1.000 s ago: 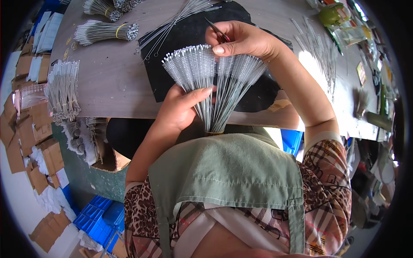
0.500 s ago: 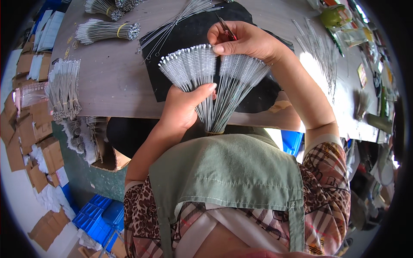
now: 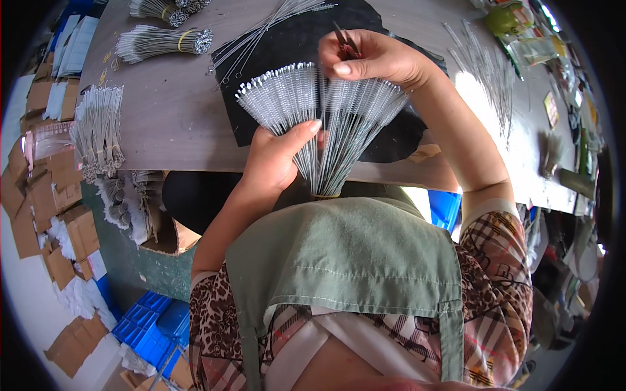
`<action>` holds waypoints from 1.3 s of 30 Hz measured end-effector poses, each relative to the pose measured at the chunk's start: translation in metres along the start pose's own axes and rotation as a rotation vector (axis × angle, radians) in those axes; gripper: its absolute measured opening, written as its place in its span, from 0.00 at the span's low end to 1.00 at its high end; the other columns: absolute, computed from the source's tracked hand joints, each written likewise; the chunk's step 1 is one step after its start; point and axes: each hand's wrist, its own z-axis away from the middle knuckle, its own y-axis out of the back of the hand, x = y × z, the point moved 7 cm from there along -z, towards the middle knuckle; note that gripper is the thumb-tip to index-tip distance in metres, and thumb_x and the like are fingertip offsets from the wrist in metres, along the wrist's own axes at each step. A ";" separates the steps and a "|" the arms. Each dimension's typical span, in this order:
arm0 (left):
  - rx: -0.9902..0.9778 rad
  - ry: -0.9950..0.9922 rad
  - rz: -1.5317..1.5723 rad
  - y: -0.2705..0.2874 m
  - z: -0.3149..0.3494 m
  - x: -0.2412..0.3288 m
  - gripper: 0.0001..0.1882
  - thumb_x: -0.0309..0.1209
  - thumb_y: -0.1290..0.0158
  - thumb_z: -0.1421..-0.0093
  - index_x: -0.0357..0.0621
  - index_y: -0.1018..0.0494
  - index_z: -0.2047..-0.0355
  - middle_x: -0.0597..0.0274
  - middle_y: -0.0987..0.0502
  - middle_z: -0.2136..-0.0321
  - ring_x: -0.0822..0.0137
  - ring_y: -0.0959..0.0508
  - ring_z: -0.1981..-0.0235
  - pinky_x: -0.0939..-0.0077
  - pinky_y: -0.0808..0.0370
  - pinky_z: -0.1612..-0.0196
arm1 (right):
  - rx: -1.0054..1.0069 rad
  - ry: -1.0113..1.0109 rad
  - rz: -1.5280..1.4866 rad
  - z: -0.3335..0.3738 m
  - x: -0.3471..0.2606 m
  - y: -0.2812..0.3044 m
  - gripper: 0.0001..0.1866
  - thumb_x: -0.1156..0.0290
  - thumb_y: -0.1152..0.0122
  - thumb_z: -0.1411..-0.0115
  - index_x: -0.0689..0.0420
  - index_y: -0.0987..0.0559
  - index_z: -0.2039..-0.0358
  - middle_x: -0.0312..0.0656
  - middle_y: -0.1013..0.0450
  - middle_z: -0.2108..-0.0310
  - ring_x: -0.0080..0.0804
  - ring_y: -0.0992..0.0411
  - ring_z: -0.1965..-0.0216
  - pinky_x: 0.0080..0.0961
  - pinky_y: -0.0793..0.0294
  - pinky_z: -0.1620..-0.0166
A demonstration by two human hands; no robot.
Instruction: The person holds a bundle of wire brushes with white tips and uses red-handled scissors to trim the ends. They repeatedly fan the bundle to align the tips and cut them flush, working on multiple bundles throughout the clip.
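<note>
A bundle of thin wire tube brushes [image 3: 293, 98] with pale bristles and white tips fans out above my lap, gathered by a band near its lower end. My left hand [image 3: 277, 153] is closed round the left part of the fan, its thumb lying across the wire stems. A narrow gap splits the fan in the middle. Just above the right part, my right hand [image 3: 381, 62] is closed on a small dark pointed tool [image 3: 345, 43] with a red part; its exact kind is not clear. The thumb and curled fingers of that hand are close to the bristle tips by the gap.
Under the fan lies a black mat [image 3: 254, 104] on the table, with loose wire brushes [image 3: 264, 32] at its far side. Banded bundles [image 3: 163, 44] and an upright bundle [image 3: 99, 130] are at the left. More loose brushes [image 3: 486, 78] lie right. Blue crates [image 3: 147, 329] stand below left.
My right hand has shifted slightly right and up, and the pointed tool has turned to show two dark prongs. The gap in the fan looks narrower; my left hand keeps its hold.
</note>
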 end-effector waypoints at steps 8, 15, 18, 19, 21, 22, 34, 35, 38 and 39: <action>0.010 -0.009 -0.003 -0.001 0.002 0.000 0.12 0.23 0.47 0.44 0.30 0.30 0.60 0.54 0.25 0.66 0.63 0.22 0.67 0.67 0.22 0.61 | 0.053 -0.092 0.014 0.003 -0.005 -0.003 0.15 0.63 0.31 0.51 0.55 0.27 0.69 0.31 0.33 0.75 0.19 0.33 0.69 0.17 0.32 0.60; 0.013 -0.030 -0.003 0.000 0.001 0.000 0.12 0.21 0.48 0.44 0.29 0.30 0.59 0.55 0.24 0.67 0.66 0.22 0.69 0.70 0.22 0.63 | 0.202 -0.030 0.085 0.002 -0.010 -0.003 0.12 0.67 0.33 0.49 0.55 0.28 0.70 0.31 0.33 0.76 0.19 0.33 0.71 0.17 0.32 0.62; 0.012 -0.034 0.012 0.000 0.003 -0.001 0.11 0.23 0.48 0.44 0.29 0.28 0.62 0.52 0.23 0.68 0.61 0.21 0.67 0.65 0.23 0.61 | 0.103 -0.022 0.015 0.003 -0.008 -0.003 0.12 0.65 0.34 0.48 0.55 0.29 0.73 0.32 0.33 0.76 0.20 0.32 0.69 0.19 0.33 0.62; 0.031 -0.023 -0.002 0.001 0.003 -0.001 0.10 0.23 0.48 0.44 0.29 0.28 0.62 0.51 0.23 0.68 0.61 0.21 0.67 0.65 0.23 0.61 | 0.076 -0.030 0.015 0.003 -0.006 -0.002 0.13 0.63 0.34 0.49 0.55 0.28 0.74 0.33 0.33 0.76 0.21 0.32 0.69 0.20 0.33 0.62; 0.074 -0.001 -0.032 0.003 0.005 -0.002 0.10 0.23 0.48 0.44 0.29 0.28 0.62 0.51 0.23 0.68 0.62 0.21 0.67 0.66 0.23 0.61 | 0.020 -0.045 0.014 0.004 0.001 -0.002 0.14 0.61 0.34 0.49 0.55 0.28 0.75 0.33 0.33 0.75 0.22 0.32 0.68 0.22 0.33 0.61; 0.068 -0.006 -0.040 0.003 0.006 -0.002 0.10 0.23 0.48 0.43 0.29 0.27 0.62 0.51 0.23 0.68 0.62 0.21 0.67 0.66 0.23 0.61 | 0.004 -0.048 0.080 0.005 0.000 -0.004 0.18 0.52 0.39 0.45 0.55 0.28 0.76 0.34 0.33 0.74 0.23 0.33 0.69 0.24 0.34 0.61; -0.087 0.007 -0.070 -0.014 -0.006 -0.005 0.14 0.22 0.49 0.43 0.31 0.31 0.56 0.55 0.23 0.65 0.67 0.22 0.66 0.73 0.24 0.61 | 0.394 -0.330 0.281 -0.034 -0.001 0.018 0.25 0.43 0.57 0.37 0.56 0.31 0.65 0.32 0.39 0.78 0.18 0.43 0.78 0.17 0.41 0.76; -0.079 0.005 -0.068 -0.013 -0.006 -0.004 0.14 0.22 0.49 0.44 0.31 0.31 0.57 0.55 0.23 0.65 0.67 0.22 0.66 0.72 0.24 0.61 | 0.377 -0.258 0.334 -0.039 0.001 0.016 0.27 0.41 0.59 0.37 0.55 0.28 0.68 0.32 0.39 0.78 0.18 0.42 0.78 0.18 0.40 0.75; -0.011 0.014 0.007 -0.001 0.000 -0.006 0.13 0.21 0.49 0.44 0.30 0.30 0.58 0.54 0.23 0.66 0.66 0.22 0.67 0.71 0.23 0.62 | 0.239 -0.161 0.548 -0.032 -0.002 0.002 0.26 0.42 0.44 0.45 0.55 0.29 0.71 0.29 0.39 0.80 0.19 0.41 0.76 0.20 0.41 0.72; -0.019 0.015 0.013 0.002 0.001 -0.006 0.13 0.22 0.49 0.44 0.29 0.29 0.59 0.52 0.23 0.66 0.64 0.22 0.66 0.68 0.23 0.61 | 0.090 -0.120 0.571 -0.026 -0.005 -0.006 0.25 0.43 0.40 0.46 0.55 0.30 0.72 0.29 0.39 0.80 0.19 0.41 0.75 0.20 0.41 0.72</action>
